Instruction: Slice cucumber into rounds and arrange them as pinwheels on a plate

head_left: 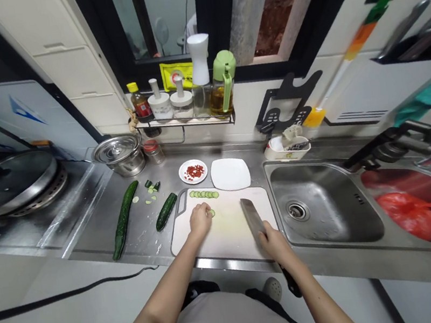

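Observation:
My left hand rests curled on the white cutting board, its fingertips pinched on a small cucumber slice. A row of several cucumber slices lies along the board's far edge. My right hand grips the handle of a cleaver, whose blade lies low over the board's right part. Left of the board lie a half cucumber and a whole long cucumber, with cut ends beyond them.
A small plate of red bits and an empty white plate sit behind the board. A steel sink is at right, a lidded pot and a wok with lid at left. A condiment rack hangs behind.

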`<state>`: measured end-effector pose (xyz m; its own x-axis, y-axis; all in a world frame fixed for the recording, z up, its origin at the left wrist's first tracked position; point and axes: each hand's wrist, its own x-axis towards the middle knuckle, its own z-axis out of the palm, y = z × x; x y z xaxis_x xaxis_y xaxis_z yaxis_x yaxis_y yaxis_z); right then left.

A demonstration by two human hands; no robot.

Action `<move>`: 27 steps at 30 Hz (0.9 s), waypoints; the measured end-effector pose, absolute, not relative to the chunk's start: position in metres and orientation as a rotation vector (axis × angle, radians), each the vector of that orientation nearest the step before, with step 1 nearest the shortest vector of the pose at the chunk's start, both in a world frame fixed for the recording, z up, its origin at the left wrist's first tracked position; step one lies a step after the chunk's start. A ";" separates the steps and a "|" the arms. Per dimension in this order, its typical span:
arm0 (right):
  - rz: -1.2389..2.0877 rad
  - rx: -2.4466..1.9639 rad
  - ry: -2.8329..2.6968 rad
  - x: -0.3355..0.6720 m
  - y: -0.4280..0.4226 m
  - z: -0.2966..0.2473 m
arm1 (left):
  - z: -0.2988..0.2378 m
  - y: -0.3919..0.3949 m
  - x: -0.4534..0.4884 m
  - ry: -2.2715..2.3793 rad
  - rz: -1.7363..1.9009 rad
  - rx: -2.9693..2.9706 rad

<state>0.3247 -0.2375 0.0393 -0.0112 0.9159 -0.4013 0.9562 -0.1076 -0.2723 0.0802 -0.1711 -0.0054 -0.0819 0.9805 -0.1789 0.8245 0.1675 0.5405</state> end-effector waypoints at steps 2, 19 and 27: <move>-0.744 2.156 2.023 0.326 -0.234 0.037 | -0.005 -0.170 0.078 1.936 0.435 1.653; -0.780 2.227 2.011 0.330 -0.230 0.031 | -0.004 -0.138 0.029 2.309 0.467 1.412; -0.770 2.200 1.970 0.327 -0.227 0.035 | -0.014 -0.140 0.025 2.304 0.481 1.545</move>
